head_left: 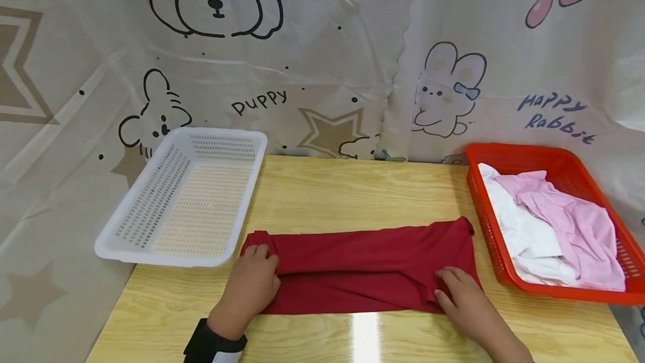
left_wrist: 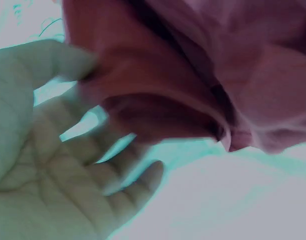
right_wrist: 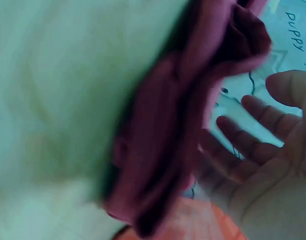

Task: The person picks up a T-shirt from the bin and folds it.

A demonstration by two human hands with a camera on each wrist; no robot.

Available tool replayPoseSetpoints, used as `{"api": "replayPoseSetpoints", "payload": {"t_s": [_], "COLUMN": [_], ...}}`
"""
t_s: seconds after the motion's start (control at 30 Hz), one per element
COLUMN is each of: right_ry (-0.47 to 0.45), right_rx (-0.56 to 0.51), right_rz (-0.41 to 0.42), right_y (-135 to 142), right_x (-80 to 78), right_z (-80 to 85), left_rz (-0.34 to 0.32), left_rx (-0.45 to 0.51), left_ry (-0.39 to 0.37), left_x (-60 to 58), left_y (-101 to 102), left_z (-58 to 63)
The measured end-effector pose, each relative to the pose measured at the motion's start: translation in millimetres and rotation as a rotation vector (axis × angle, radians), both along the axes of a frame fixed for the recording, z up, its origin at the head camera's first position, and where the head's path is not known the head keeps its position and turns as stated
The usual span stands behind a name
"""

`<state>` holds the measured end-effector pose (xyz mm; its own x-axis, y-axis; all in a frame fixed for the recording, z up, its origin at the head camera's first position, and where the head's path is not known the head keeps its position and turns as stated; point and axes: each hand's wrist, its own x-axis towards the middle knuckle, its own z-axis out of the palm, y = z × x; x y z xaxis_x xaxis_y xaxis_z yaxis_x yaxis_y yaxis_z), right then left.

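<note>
A dark red garment (head_left: pixel 353 273), folded into a long strip, lies across the wooden table with a crease running along its length. My left hand (head_left: pixel 253 282) rests on its left end. In the left wrist view the thumb (left_wrist: pixel 75 62) overlaps the red fabric (left_wrist: pixel 143 60), and the fingers are spread with gaps between them. At the garment's right end, my right hand (head_left: pixel 463 298) touches the lower part with loosely extended fingers. The right wrist view shows that palm (right_wrist: pixel 272 190) with relaxed fingers beside the red folds (right_wrist: pixel 157 125).
A white perforated basket (head_left: pixel 242 195) with nothing in it stands at the left. On the right, a red basket (head_left: pixel 486 223) holds a white cloth (head_left: pixel 524 234) and a pink cloth (head_left: pixel 579 217). A printed curtain (head_left: pixel 322 43) hangs behind the wooden table (head_left: pixel 312 184).
</note>
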<state>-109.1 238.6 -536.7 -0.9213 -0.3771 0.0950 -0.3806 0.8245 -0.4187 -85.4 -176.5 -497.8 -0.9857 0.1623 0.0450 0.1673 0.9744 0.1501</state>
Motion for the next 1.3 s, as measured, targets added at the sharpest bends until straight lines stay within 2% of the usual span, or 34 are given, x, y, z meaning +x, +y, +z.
{"api": "replayPoseSetpoints", "payload": {"t_s": [0.03,0.1,0.17,0.27,0.37,0.47,0.57,0.67,0.77,0.9,1.03,1.13,1.2,1.3], "right_ry": [-0.018,-0.025,-0.006,0.050,0.017,-0.089,-0.152,-0.167,-0.162,-0.149,-0.205,-0.272,-0.299,-0.310], "right_rx": [0.022,0.059,0.056,-0.008,-0.040,0.040,0.135,0.183,0.210,0.174,0.116,0.064,0.053,0.086], "right_rz": [-0.001,0.005,-0.009,-0.112,-0.206,-0.212,-0.187,-0.187,-0.184,-0.148,-0.083,-0.087,-0.097,-0.077], "right_y": [-0.5,-1.2,-3.3,-10.4,-20.5,-28.5,-34.7,-39.9,-43.3,-43.6,-44.4,-50.9,-58.0,-70.1], "right_x": [1.0,2.3,3.4,5.4,7.7,7.8,3.2,-7.2,-24.3,-59.4,-102.4,-132.1,-148.5,-166.5], "right_z": [-0.9,-2.6,-1.2,4.9,10.3,8.2,5.0,3.0,1.1,1.8,6.2,7.8,6.3,1.6], "left_rz": [0.011,0.035,0.029,-0.067,-0.139,-0.116,-0.074,-0.097,-0.175,-0.326,-0.510,-0.619,-0.656,-0.651], "left_rx": [-0.031,-0.058,0.000,0.087,0.097,0.056,0.052,0.025,-0.048,-0.159,-0.217,-0.204,-0.180,-0.125], "left_ry": [-0.037,-0.043,0.020,0.130,0.098,0.054,0.047,0.014,-0.032,-0.052,-0.010,-0.011,-0.055,-0.152], "left_x": [2.5,5.0,3.7,-2.7,-6.1,-6.2,-6.4,-3.5,3.8,14.9,22.9,25.5,25.7,24.4], "left_y": [1.9,8.1,17.6,33.4,41.8,37.6,26.5,18.6,20.5,34.4,54.4,74.4,89.0,110.0], "left_z": [-1.0,-5.4,-11.6,-25.1,-38.2,-46.1,-46.4,-40.2,-30.0,-20.3,-23.4,-27.1,-29.6,-31.7]}}
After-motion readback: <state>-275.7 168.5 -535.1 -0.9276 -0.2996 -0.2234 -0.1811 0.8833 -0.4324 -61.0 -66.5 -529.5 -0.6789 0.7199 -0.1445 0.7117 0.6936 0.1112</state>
